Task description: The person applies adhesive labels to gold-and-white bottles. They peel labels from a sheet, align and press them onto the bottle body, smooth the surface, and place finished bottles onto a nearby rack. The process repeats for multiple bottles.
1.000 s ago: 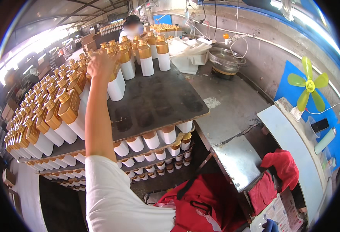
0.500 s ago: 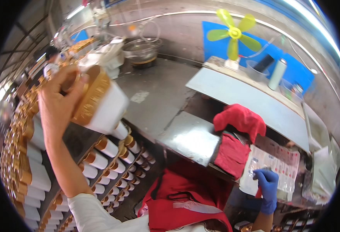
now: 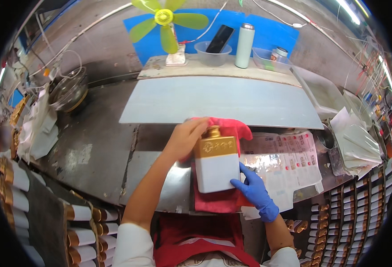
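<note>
A flat, rectangular bottle with a white body, gold shoulder and gold neck stands nearly upright over a red cloth. My bare left hand is closed at the bottle's neck, its fingers partly hidden behind the top. My right hand, in a blue glove, grips the bottle's lower right edge, thumb on the front face. A small orange-red piece shows below that glove; whether the hand also holds it, I cannot tell. More red cloth is bunched behind the bottle.
Printed sheets lie on the right of the metal bench. Behind is a pale board, with a yellow-green fan, flask and phone beyond. Racks of similar bottles stand at left and right.
My left hand has brought the bottle from the left rack area to the red cloth. My right hand has come from above the sheets to the bottle's side. The view has swung right.
</note>
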Demonstrator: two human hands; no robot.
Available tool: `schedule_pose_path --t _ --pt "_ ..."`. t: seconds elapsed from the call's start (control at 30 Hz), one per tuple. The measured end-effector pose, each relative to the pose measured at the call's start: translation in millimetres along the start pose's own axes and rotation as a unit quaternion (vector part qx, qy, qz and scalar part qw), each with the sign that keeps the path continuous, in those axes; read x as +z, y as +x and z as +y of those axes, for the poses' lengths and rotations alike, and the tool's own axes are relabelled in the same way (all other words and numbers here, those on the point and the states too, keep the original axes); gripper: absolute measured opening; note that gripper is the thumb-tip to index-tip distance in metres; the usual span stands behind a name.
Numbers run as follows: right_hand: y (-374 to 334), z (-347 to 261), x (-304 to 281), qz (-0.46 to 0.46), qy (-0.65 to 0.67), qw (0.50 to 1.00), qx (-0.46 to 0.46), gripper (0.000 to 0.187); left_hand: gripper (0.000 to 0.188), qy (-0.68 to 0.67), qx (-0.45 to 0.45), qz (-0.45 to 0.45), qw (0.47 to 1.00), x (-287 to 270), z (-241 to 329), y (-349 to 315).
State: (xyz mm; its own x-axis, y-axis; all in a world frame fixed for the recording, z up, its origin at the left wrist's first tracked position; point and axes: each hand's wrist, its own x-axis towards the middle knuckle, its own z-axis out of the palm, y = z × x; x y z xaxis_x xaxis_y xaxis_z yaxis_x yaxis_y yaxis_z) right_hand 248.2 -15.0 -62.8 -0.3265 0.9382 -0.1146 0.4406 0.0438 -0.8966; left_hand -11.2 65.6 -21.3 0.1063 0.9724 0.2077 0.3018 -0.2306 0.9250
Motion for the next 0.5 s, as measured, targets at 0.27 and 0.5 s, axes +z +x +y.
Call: schedule_pose_path --t 0.27,0.5 --pt "-7.5 14.9 31.3 0.065 0.130 0.989 -0.015 0.069 0.091 -0.178 -0.027 0.083 0.980 70.7 -26.8 -101.3" --pt "-6.7 12.9 44.1 0.089 -0.005 0.996 -0.014 0.082 0.086 -0.247 -0.022 0.016 0.969 52.4 -38.0 -85.1"
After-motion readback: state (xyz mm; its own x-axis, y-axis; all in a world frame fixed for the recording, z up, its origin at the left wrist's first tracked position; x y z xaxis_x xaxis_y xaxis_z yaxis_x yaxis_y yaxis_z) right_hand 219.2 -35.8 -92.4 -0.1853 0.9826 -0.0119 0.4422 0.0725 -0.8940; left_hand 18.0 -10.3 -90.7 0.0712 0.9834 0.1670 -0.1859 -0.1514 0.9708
